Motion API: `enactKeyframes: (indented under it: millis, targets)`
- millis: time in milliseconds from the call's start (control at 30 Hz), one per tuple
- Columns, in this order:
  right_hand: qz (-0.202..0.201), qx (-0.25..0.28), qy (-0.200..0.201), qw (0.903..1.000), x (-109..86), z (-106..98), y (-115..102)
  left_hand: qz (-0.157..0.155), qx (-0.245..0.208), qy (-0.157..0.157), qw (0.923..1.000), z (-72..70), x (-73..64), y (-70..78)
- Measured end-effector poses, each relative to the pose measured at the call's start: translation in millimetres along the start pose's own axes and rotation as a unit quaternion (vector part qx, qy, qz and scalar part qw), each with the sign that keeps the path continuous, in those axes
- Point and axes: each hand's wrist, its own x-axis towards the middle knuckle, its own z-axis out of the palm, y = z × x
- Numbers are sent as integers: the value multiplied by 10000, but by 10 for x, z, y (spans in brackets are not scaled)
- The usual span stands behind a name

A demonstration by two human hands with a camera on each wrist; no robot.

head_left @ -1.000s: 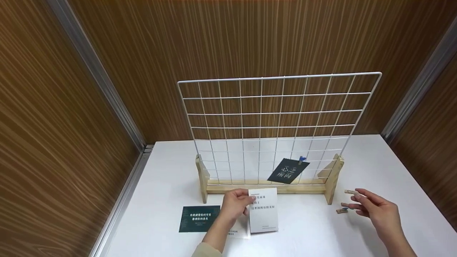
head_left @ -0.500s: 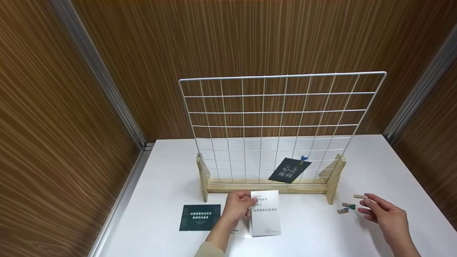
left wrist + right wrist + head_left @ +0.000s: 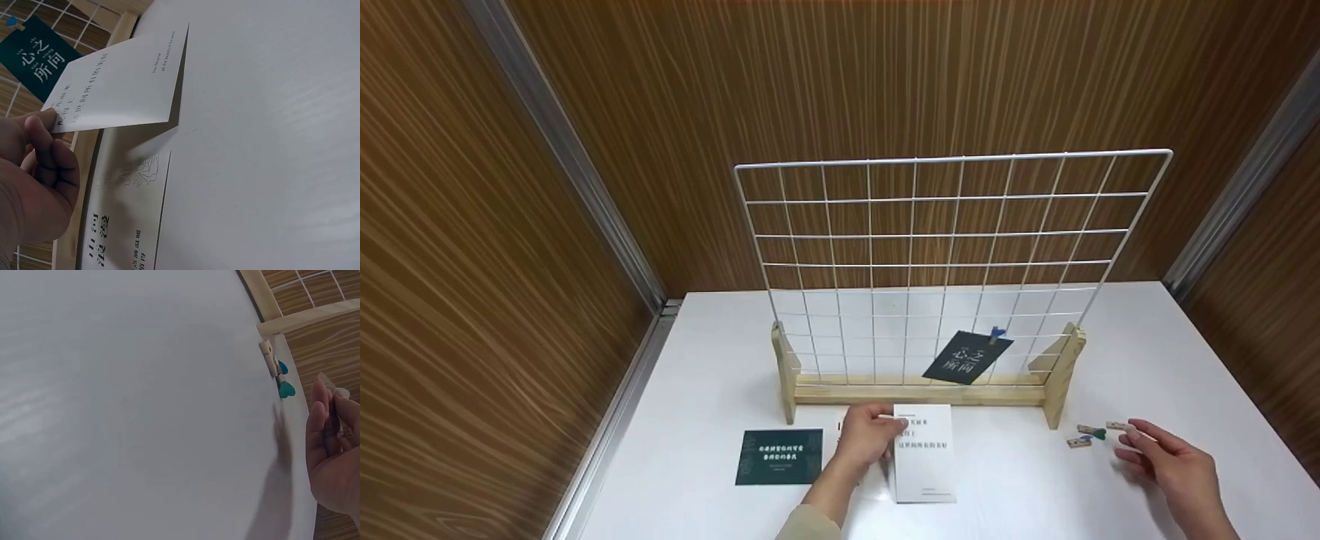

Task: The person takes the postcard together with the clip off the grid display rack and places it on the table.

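Observation:
My left hand (image 3: pixel 864 437) pinches a white card (image 3: pixel 926 469) with printed text by its upper left edge. In the left wrist view that card is tilted above the table, over another white card (image 3: pixel 143 169) lying flat. At the right, my right hand (image 3: pixel 1179 466) pinches a small wooden clothespin (image 3: pixel 1116 425) between thumb and fingers. A pale round piece (image 3: pixel 341 392) shows at its held end in the right wrist view. Just left of that hand lie two more wooden clothespins, one with a green heart (image 3: pixel 1099 433), the other with a blue heart (image 3: pixel 283 367).
A white wire grid (image 3: pixel 911 236) stands in a wooden base (image 3: pixel 847 394) behind the hands. A dark card (image 3: pixel 960 364) hangs slanted on it, clipped by a blue-topped clothespin (image 3: pixel 995 335). A dark green card (image 3: pixel 769 469) lies on the white table (image 3: pixel 697 375) at the left.
My left hand has shifted slightly right and toward me with the white card. My right hand has moved right and lower, carrying the clothespin away from the two on the table.

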Motion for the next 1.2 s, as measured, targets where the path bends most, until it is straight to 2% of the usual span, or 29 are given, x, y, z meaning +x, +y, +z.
enactKeyframes:
  millis: [367, 667, 933, 1200]
  targets:
    - [227, 480, 254, 9983, 57, 18, 214, -10, 125, 45, 9999, 67, 70, -27]
    - [214, 18, 165, 9996, 101, 17, 255, -95, 49, -18, 9999, 71, 83, -52]
    - [-58, -456, 334, 9984, 96, 55, 297, -143, -49, -76, 9999, 106, 94, -54]
    - [-235, -581, 348, 9974, 105, 105, 330, -245, -116, -102, 9996, 119, 102, -72]
